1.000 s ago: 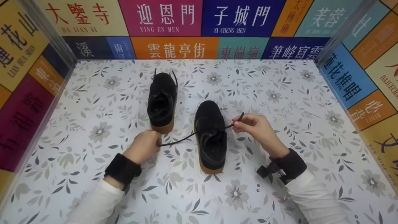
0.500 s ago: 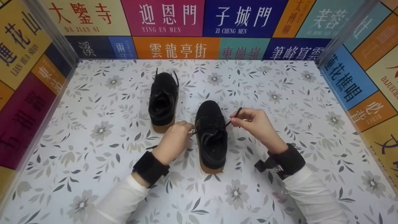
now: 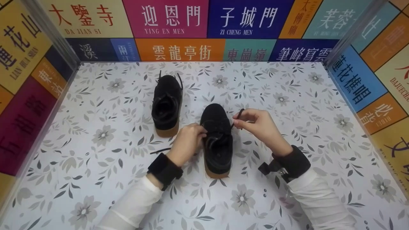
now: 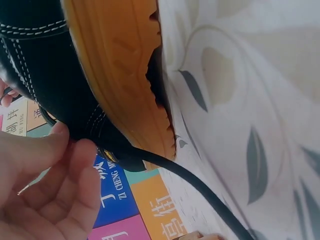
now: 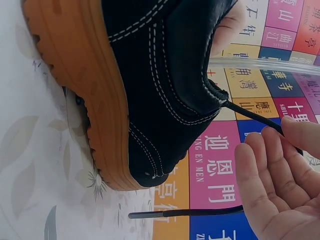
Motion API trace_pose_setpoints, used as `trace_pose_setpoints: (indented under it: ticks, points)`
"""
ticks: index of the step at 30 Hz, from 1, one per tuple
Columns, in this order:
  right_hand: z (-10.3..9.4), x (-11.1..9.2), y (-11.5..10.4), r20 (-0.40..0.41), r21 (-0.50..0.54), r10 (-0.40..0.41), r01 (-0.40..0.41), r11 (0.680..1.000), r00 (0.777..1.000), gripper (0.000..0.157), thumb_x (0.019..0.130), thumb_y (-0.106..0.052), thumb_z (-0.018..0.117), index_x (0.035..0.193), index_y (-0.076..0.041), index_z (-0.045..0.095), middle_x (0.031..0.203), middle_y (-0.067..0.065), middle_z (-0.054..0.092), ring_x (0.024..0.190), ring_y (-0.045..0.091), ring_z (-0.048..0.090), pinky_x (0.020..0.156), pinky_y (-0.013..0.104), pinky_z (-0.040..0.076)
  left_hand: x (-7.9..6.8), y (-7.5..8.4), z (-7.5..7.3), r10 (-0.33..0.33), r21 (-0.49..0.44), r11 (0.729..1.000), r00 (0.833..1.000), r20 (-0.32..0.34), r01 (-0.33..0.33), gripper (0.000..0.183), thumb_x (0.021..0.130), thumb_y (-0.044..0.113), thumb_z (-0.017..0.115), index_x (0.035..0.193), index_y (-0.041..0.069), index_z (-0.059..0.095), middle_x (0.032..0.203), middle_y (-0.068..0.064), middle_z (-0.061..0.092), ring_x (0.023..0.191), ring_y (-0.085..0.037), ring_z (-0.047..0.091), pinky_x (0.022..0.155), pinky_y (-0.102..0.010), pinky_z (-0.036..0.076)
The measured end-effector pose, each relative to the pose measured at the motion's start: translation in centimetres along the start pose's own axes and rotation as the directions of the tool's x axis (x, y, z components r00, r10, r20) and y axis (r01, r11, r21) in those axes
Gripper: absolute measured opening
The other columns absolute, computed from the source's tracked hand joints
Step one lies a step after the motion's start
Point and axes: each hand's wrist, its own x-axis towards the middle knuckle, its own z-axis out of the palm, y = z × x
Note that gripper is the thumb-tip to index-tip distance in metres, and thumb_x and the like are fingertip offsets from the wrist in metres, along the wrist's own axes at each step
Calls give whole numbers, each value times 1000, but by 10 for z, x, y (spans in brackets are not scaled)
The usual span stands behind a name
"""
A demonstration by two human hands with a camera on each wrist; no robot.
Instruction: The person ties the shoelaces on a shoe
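Observation:
A black lace-up shoe with a tan sole stands upright on the floral surface between my hands, toe pointing away. My left hand is at its left side, thumb and fingertips pinching the left shoelace close to the eyelets. The rest of that lace trails back past the hand onto the surface. Just off the shoe's right side, my right hand pinches the right shoelace between thumb and fingers. Its tipped end sticks out free beyond the fingers in the right wrist view.
A second black shoe stands farther back on the left, its lace ends sticking up at the toe. Printed panels with large characters enclose the white floral surface at the back and both sides.
My left hand has moved right and forward from the lace's outer part to the shoe's side, leaving the lace end behind it. My right hand has shifted slightly towards the shoe.

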Motion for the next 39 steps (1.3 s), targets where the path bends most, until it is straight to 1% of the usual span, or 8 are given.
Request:
trace_pose_setpoints:
  ticks: [6,11,15,19,23,28,33,39]
  points:
    - [0,1,-1,11,-7,8,-8,1000,1000,20,84,-8,70,96,7,68,83,19,69,70,17,68,66,21,53,1,1,-3,-26,-18,1000,1000,13,26,4,85,7,66,86,7,70,88,-6,69,84,-21,66,79,-30,53]
    - [0,1,-2,11,7,1,-1,1000,1000,17,84,-7,70,96,5,69,83,19,70,71,23,69,68,23,55,3,5,-10,-29,-4,1000,1000,9,29,5,87,9,65,89,6,69,89,-6,68,83,-20,65,77,-30,53]
    - [-1,2,-3,6,8,-15,15,1000,1000,15,84,-5,69,96,4,69,84,21,70,70,22,69,68,23,55,6,9,-14,-2,14,1000,1000,-1,2,4,86,8,65,88,5,67,89,-7,67,81,-19,64,74,-29,53]
    - [0,3,-5,0,9,-27,27,1000,1000,14,84,-4,69,95,5,69,82,22,69,68,17,69,68,23,55,10,13,-16,20,14,1000,1000,-7,-20,3,85,7,64,87,5,65,89,-7,66,83,-20,63,77,-30,52]
    - [1,5,-6,-6,17,-31,31,999,1000,14,85,-4,68,95,5,70,81,23,69,68,21,68,68,24,55,15,18,-17,38,9,999,999,-25,-38,4,84,8,64,86,5,65,87,-6,65,82,-20,62,76,-31,51]
    - [3,9,-8,2,7,-60,60,998,998,15,85,-4,68,95,7,70,83,22,70,69,23,69,66,25,56,21,24,-16,45,-25,999,998,-41,-46,3,84,8,64,86,5,65,83,-5,63,77,-18,61,70,-29,51]
    - [6,14,-9,10,9,-82,82,997,997,15,84,-5,69,94,7,70,80,22,70,67,24,69,64,28,57,27,29,-14,52,-60,997,997,-51,-55,3,83,7,63,85,6,65,83,-5,63,75,-17,60,69,-27,51]
    - [10,19,-10,-15,-39,-113,112,993,993,14,83,-2,69,92,9,70,76,22,69,61,20,66,58,23,54,33,33,-11,88,-80,992,992,-94,-95,3,81,5,66,82,7,65,81,-4,63,71,-14,60,65,-24,50]
